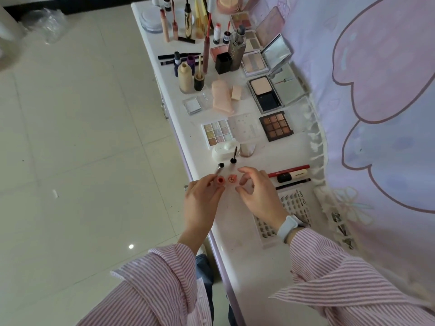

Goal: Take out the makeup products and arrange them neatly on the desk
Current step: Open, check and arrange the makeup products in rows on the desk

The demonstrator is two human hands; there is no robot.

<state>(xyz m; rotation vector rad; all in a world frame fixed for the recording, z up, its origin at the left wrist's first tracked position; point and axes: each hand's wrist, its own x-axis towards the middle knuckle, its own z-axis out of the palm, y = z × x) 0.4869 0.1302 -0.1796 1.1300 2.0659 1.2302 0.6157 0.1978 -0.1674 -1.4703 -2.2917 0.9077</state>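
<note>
Most of the makeup's already out on the white desk (pixel 237 243): palettes toward 1 o'clock, bottles and tubes standing up at 12. Looks nearly done to me, just lining up small stuff. Room's got a glossy tiled floor (pixel 82 137) at 9 and a pink cartoon curtain (pixel 376 90) at 3. Left hand (pixel 202 201) pinches the red lip pot (pixel 220 180); right hand (pixel 256 194) hovers with fingers loosely curled, holding nothing, beside the coral lip pot (pixel 231 179).

pink-and-white striped sleeves (pixel 164 285), brown eyeshadow palette (pixel 276 126), red pencil (pixel 289 171), white desk (pixel 244 250)
</note>
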